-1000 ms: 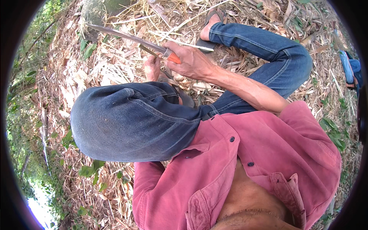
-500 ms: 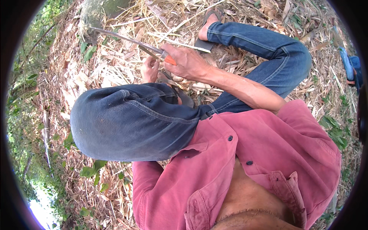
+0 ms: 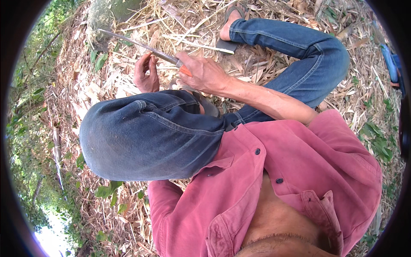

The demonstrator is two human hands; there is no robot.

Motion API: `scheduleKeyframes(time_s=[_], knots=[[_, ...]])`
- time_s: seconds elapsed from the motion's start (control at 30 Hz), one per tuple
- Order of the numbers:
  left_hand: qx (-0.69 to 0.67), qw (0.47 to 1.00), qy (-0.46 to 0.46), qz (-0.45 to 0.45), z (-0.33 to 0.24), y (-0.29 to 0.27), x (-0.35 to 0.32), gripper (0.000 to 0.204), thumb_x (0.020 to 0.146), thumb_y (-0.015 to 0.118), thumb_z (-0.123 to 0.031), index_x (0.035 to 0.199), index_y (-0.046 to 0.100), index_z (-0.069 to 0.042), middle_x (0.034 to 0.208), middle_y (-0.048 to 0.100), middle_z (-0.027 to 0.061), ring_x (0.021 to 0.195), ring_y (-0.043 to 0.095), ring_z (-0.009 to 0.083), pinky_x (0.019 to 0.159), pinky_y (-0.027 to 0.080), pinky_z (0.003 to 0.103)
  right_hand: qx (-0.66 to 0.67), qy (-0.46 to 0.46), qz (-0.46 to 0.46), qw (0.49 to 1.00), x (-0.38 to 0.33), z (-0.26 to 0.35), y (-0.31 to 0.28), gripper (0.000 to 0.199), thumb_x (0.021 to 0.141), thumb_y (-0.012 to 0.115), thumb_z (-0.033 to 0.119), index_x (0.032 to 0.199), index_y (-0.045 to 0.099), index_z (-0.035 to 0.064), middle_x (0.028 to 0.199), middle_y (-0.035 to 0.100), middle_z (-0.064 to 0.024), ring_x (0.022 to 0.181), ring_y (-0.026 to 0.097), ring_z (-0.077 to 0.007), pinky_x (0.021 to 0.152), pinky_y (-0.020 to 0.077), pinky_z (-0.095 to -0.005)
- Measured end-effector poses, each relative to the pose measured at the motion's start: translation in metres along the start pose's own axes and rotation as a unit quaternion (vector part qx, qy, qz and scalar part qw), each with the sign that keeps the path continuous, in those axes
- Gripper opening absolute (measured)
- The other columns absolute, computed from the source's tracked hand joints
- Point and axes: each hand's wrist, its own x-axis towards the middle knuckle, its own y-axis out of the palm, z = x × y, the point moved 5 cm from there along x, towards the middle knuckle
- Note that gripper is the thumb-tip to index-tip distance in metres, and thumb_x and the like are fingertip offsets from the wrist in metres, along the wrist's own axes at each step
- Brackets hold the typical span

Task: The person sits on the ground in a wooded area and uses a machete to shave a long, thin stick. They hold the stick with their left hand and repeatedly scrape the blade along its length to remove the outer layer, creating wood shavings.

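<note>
My right hand (image 3: 206, 73) is wrapped round the orange handle of a knife (image 3: 136, 44). Its long, narrow blade points to the far left, above the littered ground. Close beside the blade, my left hand (image 3: 147, 73) has its fingers curled, the thumb and fingertips almost together. What they hold, if anything, I cannot make out. My left wrist disappears behind my raised left knee (image 3: 128, 132) in blue jeans.
A large greyish rock (image 3: 113, 17) lies at the far left. Dry bamboo leaves, pale strips (image 3: 199, 44) and straw cover the ground. My right foot (image 3: 231, 25) in a sandal rests at the far middle. Green plants (image 3: 34, 107) grow at the left; a blue object (image 3: 388, 64) lies far right.
My left hand has moved left along the blade, away from the handle. The thin brown strip seen by its fingers no longer shows clearly. The knife has shifted slightly left.
</note>
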Motion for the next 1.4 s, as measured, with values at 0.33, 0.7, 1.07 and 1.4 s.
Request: scheduleKeyframes(time_s=[0.33, 0.7, 1.07, 1.4], knots=[[0.198, 0.904, 0.377, -0.035, -0.104, -0.053, 0.087, 0.013, 0.086, 0.055, -0.005, 0.098, 0.059, -0.001, 0.089, 0.066, 0.0118, 0.079, 0.065, 0.0184, 0.071, 0.055, 0.027, -0.018, -0.039, -0.026, 0.999, -0.009, 0.003, 0.007, 0.040, 0.082, 0.057, 0.020, 0.114, 0.038, 0.0063, 0.086, 0.058, -0.0203, 0.070, 0.059, -0.0409, 0.060, 0.0494, -0.0462], [0.316, 0.908, 0.100, 0.257, -0.066, 0.025, 0.130, 0.042, 0.094, 0.037, -0.047, 0.124, 0.053, -0.022, 0.117, 0.058, 0.0080, 0.112, 0.053, 0.0248, 0.099, 0.039, 0.039, -0.027, -0.030, -0.053, 0.998, -0.024, 0.007, 0.017, 0.039, 0.083, 0.057, 0.016, 0.116, 0.038, 0.0051, 0.080, 0.058, -0.0192, 0.062, 0.059, -0.0393, 0.052, 0.0480, -0.0468], [0.400, 0.855, 0.259, 0.203, -0.105, 0.006, 0.146, 0.040, 0.092, 0.045, -0.043, 0.122, 0.054, -0.017, 0.117, 0.059, 0.0096, 0.107, 0.056, 0.0250, 0.094, 0.042, 0.044, -0.061, -0.037, -0.037, 0.997, -0.025, 0.003, 0.018, 0.036, 0.083, 0.058, 0.019, 0.112, 0.041, 0.0063, 0.078, 0.056, -0.0158, 0.062, 0.060, -0.0368, 0.052, 0.0489, -0.0456], [0.319, 0.881, 0.281, 0.206, -0.121, 0.013, 0.158, 0.036, 0.089, 0.054, -0.034, 0.123, 0.053, -0.023, 0.123, 0.056, 0.0029, 0.118, 0.049, 0.0215, 0.103, 0.037, 0.042, -0.030, -0.032, -0.054, 0.998, -0.021, -0.007, 0.012, 0.031, 0.085, 0.056, 0.022, 0.106, 0.041, 0.0057, 0.079, 0.059, -0.0181, 0.062, 0.059, -0.0389, 0.052, 0.0474, -0.0469]])
